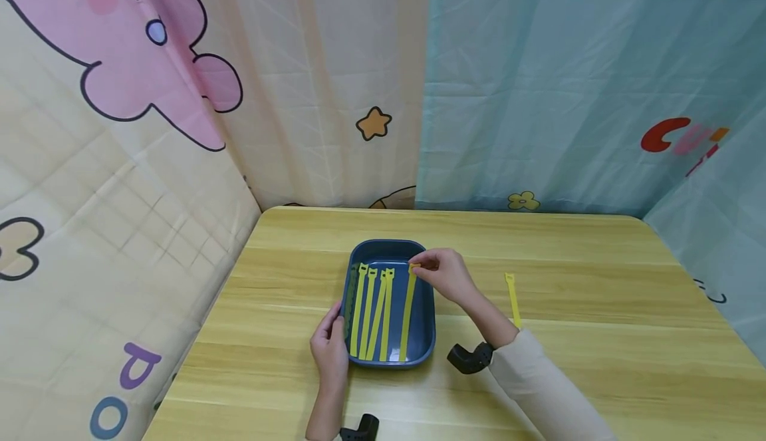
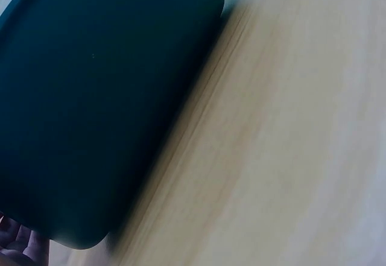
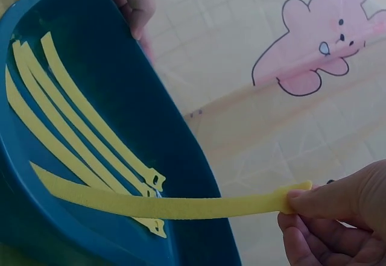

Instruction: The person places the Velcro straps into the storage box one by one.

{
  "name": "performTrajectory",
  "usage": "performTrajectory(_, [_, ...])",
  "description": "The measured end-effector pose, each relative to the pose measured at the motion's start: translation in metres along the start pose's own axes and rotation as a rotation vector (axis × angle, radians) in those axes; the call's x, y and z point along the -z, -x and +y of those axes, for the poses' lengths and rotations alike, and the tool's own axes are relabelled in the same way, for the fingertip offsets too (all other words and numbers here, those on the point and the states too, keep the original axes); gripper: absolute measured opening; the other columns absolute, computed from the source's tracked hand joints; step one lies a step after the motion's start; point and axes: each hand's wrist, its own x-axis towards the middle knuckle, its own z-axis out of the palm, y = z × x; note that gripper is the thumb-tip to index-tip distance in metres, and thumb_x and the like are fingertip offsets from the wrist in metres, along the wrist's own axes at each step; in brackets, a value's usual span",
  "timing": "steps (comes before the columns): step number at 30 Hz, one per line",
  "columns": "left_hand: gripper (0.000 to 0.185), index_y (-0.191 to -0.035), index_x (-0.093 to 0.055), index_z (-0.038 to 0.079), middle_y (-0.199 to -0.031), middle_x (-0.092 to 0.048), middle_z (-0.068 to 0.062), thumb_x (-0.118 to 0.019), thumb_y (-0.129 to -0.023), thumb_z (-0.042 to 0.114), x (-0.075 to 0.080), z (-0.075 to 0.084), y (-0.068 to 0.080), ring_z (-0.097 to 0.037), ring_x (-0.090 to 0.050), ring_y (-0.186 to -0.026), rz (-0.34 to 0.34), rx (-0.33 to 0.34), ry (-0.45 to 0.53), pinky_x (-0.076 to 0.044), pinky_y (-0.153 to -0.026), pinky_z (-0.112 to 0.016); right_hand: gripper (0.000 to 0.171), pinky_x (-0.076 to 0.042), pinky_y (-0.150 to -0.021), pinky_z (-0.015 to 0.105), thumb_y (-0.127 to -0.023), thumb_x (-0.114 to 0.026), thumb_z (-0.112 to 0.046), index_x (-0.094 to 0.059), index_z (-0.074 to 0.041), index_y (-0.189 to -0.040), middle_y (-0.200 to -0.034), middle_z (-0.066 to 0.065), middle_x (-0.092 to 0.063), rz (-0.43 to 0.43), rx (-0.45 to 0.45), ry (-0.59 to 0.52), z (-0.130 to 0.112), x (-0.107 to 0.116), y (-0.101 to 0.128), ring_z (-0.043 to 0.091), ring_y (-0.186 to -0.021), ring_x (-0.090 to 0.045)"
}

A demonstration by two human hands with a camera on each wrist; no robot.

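Observation:
A blue tray (image 1: 389,366) sits on the table, its left side held by my left hand (image 1: 330,348) with the thumb at the rim. Several yellow hook-and-loop cable ties (image 1: 359,314) lie lengthwise inside it, slotted heads toward the far end, two of them crossing. My right hand (image 1: 445,273) pinches the head of another yellow cable tie (image 3: 181,208) between thumb and fingers, over the tray's right side. That tie's tail reaches toward the tray's near end. In the left wrist view, the tray's dark outer side (image 2: 102,97) fills the left, with a few fingertips (image 2: 24,239) below it.
One more yellow cable tie (image 1: 511,298) lies on the wooden table (image 1: 598,281) to the right, partly hidden by the right forearm. Black wrist devices (image 1: 469,358) sit on both wrists. Printed curtains (image 1: 323,95) stand behind and left of the table.

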Motion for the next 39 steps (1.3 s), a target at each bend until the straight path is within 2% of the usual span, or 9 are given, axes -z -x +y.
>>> performTrajectory(5, [0.030, -0.118, -0.058, -0.006, -0.122, -0.056, -0.017, -0.047, -0.092, 0.001, 0.000, 0.000, 0.000, -0.022, -0.049, -0.113, 0.004, 0.005, -0.004, -0.042, -0.083, -0.014, 0.013, -0.052, -0.066, 0.028, -0.080, -0.068, -0.002, -0.071, 0.001, -0.092, -0.084, 0.006, -0.067, 0.006, -0.032, -0.008, 0.006, -0.003, -0.006, 0.017, -0.072, -0.058])
performTrajectory(10, [0.030, -0.119, -0.059, -0.005, -0.122, -0.056, -0.016, -0.047, -0.092, 0.002, 0.001, 0.000, -0.001, -0.022, -0.049, -0.112, 0.008, 0.007, -0.009, -0.042, -0.082, -0.014, 0.013, -0.052, -0.064, 0.028, -0.080, -0.069, -0.002, -0.070, 0.003, -0.092, -0.084, 0.007, -0.067, 0.015, -0.016, -0.029, 0.009, -0.004, -0.011, 0.018, -0.072, -0.059])
performTrajectory(14, [0.030, -0.119, -0.058, -0.006, -0.122, -0.056, -0.017, -0.047, -0.092, 0.002, 0.001, 0.000, -0.001, -0.022, -0.049, -0.112, 0.004, 0.005, -0.016, -0.042, -0.082, -0.014, 0.012, -0.052, -0.065, 0.029, -0.079, -0.069, -0.001, -0.071, 0.001, -0.091, -0.084, 0.007, -0.067, 0.017, -0.038, -0.034, 0.009, -0.006, -0.014, 0.017, -0.073, -0.060])
performTrajectory(32, [0.030, -0.118, -0.058, -0.007, -0.120, -0.058, -0.017, -0.047, -0.091, 0.002, 0.001, -0.005, -0.001, -0.020, -0.051, -0.110, 0.006, 0.003, -0.034, -0.043, -0.082, -0.015, 0.011, -0.052, -0.066, 0.028, -0.081, -0.068, -0.003, -0.071, 0.000, -0.091, -0.084, 0.006, -0.066, -0.008, -0.104, 0.010, 0.022, -0.018, -0.029, 0.017, -0.073, -0.058])
performTrajectory(39, [0.030, -0.118, -0.060, -0.004, -0.119, -0.059, -0.013, -0.046, -0.091, 0.002, 0.001, -0.005, -0.001, -0.017, -0.052, -0.109, 0.004, 0.016, -0.026, -0.044, -0.082, -0.016, 0.011, -0.051, -0.066, 0.029, -0.081, -0.068, -0.002, -0.071, 0.000, -0.090, -0.083, 0.006, -0.066, -0.007, -0.122, 0.026, 0.024, -0.021, -0.033, 0.017, -0.072, -0.057])
